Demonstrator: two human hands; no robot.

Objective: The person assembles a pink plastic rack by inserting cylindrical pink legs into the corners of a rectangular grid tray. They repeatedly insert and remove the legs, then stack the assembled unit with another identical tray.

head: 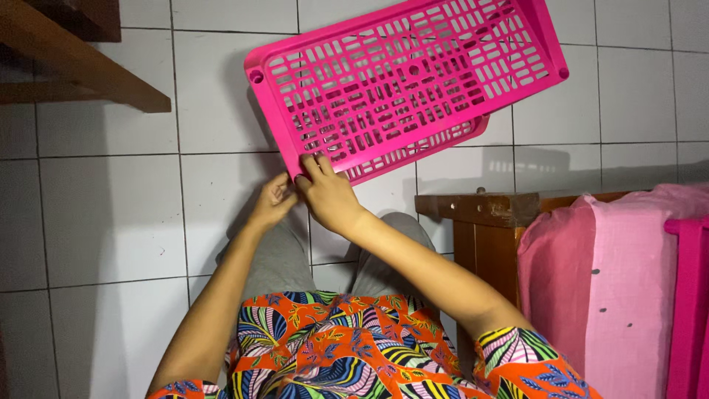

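Gripping near edge of pink slotted plastic tray point(402, 77) w/ right hand point(329, 193), fingers curling over rim at lower left corner. Holding tray up off floor, tilted, far end rising toward top right; underside w/ slot pattern facing cam. Second pink piece peeking out just behind/below tray's lower edge, touching or nested, can't tell which.

Hovering left hand point(272, 201) just beside right, at same corner, fingers bent & partly closed; touching the rim or not, can't tell.

Standing on white tiled floor point(111, 214), grey trousers & bright patterned top showing below. Wooden furniture corner point(487, 208) sitting to right, near pink cloth point(620, 281); wooden beam point(81, 63) at top left, well apart from tray.
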